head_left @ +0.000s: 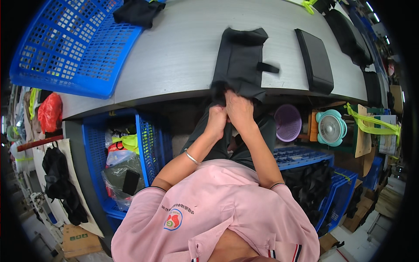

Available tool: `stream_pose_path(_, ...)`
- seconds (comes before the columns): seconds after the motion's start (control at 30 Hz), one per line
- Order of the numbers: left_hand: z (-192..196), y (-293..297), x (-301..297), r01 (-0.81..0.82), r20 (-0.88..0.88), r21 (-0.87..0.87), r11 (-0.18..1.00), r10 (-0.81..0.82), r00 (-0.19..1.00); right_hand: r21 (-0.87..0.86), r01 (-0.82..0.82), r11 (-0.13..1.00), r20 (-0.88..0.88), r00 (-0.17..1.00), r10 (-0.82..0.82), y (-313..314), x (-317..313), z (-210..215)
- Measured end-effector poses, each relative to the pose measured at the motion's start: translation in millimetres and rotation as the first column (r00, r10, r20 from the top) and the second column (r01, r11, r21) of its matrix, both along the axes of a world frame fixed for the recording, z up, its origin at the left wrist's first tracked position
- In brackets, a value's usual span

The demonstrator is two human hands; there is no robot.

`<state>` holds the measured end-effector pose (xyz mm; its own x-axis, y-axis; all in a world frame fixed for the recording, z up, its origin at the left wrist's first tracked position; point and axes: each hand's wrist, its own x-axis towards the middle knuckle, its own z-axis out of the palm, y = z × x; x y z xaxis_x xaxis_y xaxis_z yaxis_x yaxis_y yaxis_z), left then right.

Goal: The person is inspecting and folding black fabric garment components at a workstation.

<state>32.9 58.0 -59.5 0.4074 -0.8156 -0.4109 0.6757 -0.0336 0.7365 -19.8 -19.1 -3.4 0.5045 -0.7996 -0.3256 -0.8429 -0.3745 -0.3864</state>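
A black fabric piece (239, 61) lies partly on the grey table and hangs over its near edge. It is long and somewhat blurred, its far end looks folded, and a short black tab sticks out on its right side. My right hand (239, 108) is closed on the near end of the fabric. Close against it, my left hand (217, 120) is also closed, with its fingers at the same bunched end. What exactly lies between the fingertips is hidden.
At the table's left stands a blue basket (104, 85) with black fabric (139, 13) by its rim. A flat black case (315, 61) lies on the right. Below are a blue crate (146, 148), a purple basket (288, 123) and a small turquoise fan (331, 127).
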Motion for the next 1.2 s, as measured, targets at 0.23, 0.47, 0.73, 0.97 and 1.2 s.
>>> stream_pose_path(0.23,-9,6,-1,0.227,-0.032,-0.062,0.972,-0.229,0.973,-0.703,-0.277,0.655,-0.034,0.933,0.359,-2,-26,-36)
stream_pose_path(0.47,6,35,32,0.37,0.023,-0.143,0.918,-0.371,0.928,-0.712,-0.245,0.657,-0.008,0.94,0.342,25,-42,-33)
stream_pose_path(0.73,25,25,65,0.191,-0.273,-0.135,0.972,-0.222,0.936,-0.364,-0.323,0.874,0.149,0.906,0.397,99,-55,-26)
stream_pose_path(0.97,20,38,61,0.145,-0.015,-0.001,0.99,-0.145,0.989,-0.028,0.145,0.989,0.7,0.709,-0.084,68,-72,74)
stream_pose_path(1.2,22,56,66,0.383,-0.175,-0.179,0.906,-0.412,0.894,0.594,0.041,0.804,0.503,0.761,-0.41,6,-97,48)
